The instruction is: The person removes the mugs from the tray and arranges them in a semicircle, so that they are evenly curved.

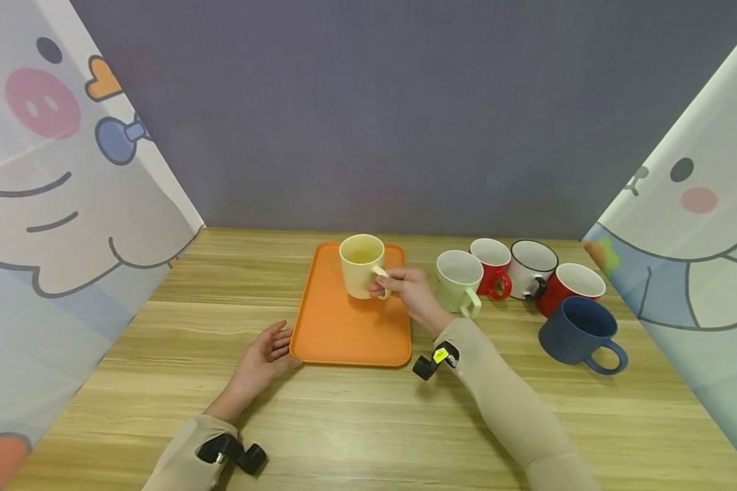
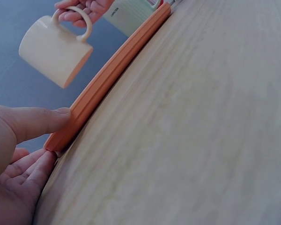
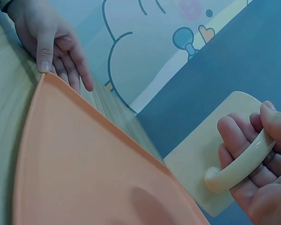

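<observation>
My right hand (image 1: 402, 286) grips the handle of a pale yellow mug (image 1: 357, 271). The mug is upright above the orange tray (image 1: 344, 334); the left wrist view shows a gap between the mug's base (image 2: 77, 70) and the tray's rim (image 2: 103, 79). In the right wrist view the fingers pass through the mug's handle (image 3: 239, 166), thumb on top. My left hand (image 1: 264, 354) rests at the tray's near left corner. Its thumb touches the near edge, and its fairly straight fingers lie beside the left edge.
Right of the tray stand a light green mug (image 1: 451, 290), a small red mug (image 1: 484, 269), a white mug with black rim (image 1: 525, 276), a wider red mug (image 1: 555, 296) and a dark blue mug (image 1: 568, 341). A grey panel (image 1: 368, 123) rises behind the wooden table (image 1: 356, 429).
</observation>
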Demonstrator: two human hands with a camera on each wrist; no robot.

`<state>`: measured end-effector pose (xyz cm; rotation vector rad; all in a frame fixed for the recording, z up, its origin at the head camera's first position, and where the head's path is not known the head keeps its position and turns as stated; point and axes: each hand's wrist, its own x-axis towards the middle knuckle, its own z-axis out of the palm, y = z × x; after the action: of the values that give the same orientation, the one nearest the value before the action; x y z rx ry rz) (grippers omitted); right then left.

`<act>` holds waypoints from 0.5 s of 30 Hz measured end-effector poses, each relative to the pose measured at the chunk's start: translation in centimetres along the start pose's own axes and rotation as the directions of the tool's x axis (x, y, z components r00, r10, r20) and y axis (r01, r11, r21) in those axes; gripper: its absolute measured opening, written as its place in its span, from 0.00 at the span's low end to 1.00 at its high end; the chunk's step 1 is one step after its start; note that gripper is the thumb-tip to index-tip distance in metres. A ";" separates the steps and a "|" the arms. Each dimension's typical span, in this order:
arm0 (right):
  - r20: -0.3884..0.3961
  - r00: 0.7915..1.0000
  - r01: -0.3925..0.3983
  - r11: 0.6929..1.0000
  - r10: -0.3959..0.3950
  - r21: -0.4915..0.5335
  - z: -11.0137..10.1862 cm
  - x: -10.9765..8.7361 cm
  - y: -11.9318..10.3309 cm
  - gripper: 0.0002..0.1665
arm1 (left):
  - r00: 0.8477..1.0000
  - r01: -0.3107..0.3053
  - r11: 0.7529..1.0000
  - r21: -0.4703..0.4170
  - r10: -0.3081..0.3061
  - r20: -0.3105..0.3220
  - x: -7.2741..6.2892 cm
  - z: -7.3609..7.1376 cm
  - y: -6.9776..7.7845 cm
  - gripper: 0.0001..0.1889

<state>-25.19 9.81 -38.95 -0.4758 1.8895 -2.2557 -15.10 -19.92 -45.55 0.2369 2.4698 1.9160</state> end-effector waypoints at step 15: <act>0.102 0.990 0.099 0.995 -0.098 -0.003 -2.5 -3.2 -0.6 0.11 | 1.000 -0.006 1.000 -0.002 0.006 0.005 0.0 -0.1 -0.1 0.41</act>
<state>-22.98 13.33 -39.17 -0.6864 1.8644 -2.2382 -15.15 -20.04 -45.65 0.2495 2.4671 1.9175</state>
